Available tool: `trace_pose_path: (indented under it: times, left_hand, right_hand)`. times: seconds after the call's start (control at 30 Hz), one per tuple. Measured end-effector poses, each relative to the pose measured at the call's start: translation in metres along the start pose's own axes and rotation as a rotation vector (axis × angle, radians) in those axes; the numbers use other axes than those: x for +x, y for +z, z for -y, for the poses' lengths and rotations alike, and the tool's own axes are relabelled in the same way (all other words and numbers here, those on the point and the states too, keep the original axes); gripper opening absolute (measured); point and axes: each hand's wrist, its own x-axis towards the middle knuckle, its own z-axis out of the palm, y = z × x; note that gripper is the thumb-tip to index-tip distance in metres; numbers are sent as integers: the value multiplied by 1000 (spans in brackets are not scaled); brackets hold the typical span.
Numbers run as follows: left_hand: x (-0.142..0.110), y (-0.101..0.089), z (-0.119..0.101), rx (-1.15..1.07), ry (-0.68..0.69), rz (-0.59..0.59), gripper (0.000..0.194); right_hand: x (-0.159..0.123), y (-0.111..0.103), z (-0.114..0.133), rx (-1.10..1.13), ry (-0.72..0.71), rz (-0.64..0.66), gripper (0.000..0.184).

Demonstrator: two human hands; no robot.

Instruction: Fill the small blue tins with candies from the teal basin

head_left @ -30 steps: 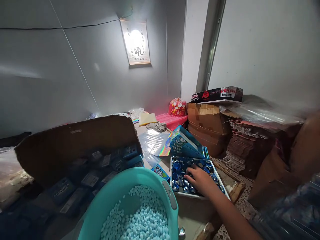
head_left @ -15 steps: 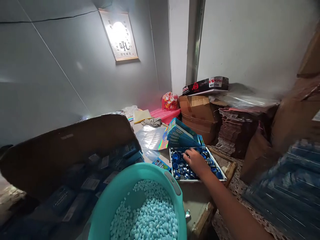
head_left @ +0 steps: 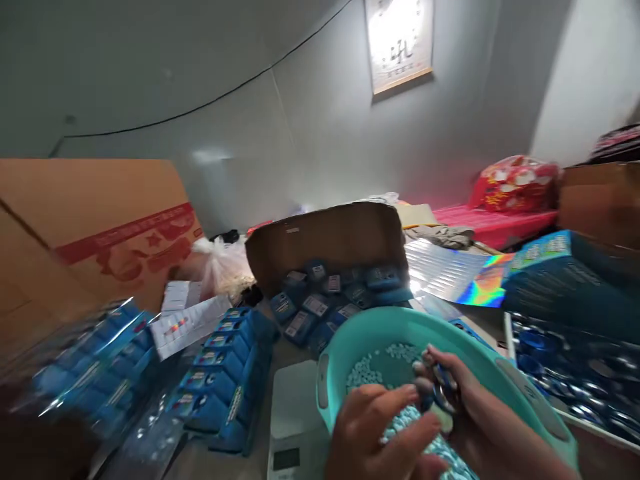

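A turquoise basin [head_left: 415,317] holds a heap of small light-blue tablets [head_left: 363,373]. Over it both of my hands come together. My right hand [head_left: 475,407] is closed around small round tins [head_left: 440,393], blue and silver; their exact number is blurred. My left hand [head_left: 380,433] is beside them with thumb and forefinger apart, close to the tins; whether it touches them is unclear. To the right is a shallow white-edged tray [head_left: 510,340] filled with more blue and silver tins [head_left: 575,373].
A white scale [head_left: 297,400] stands left of the basin. Farther left are blue display boxes [head_left: 220,380] and plastic-wrapped blue packs [head_left: 100,367]. Behind is an open carton [head_left: 330,233] with small blue boxes [head_left: 315,307]. Folded blue boxes [head_left: 565,273] rise behind the tray.
The view has turned left. My right hand has left the tray of tins and is now above the basin with tins in it. My left hand has come into view.
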Motion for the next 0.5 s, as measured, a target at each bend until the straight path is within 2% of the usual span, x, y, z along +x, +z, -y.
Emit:
trace_pose_path:
  times: [0.07,0.13,0.27,0.37,0.43,0.5]
  left_hand:
    - [3,12,5,0,47,-54,21]
    - [5,20,10,-13,79,-82,14]
    - [-1,17,16,-91,56,-14,20]
    - [-11,20,18,-226,-82,39,27]
    - [-17,30,16,-288,-189,-44,28]
    - [-20,41,14,-259,-221,-198,25]
  right_hand:
    - [-3,1,-25,-37,253,70,22]
    - [1,-4,-36,-41,362,153,31]
    - [11,-10,-34,49,293,192,30]
    - [18,-13,-33,165,255,171,30]
    - [24,-16,-35,192,248,127,29]
    - [29,-20,-38,188,235,108,27]
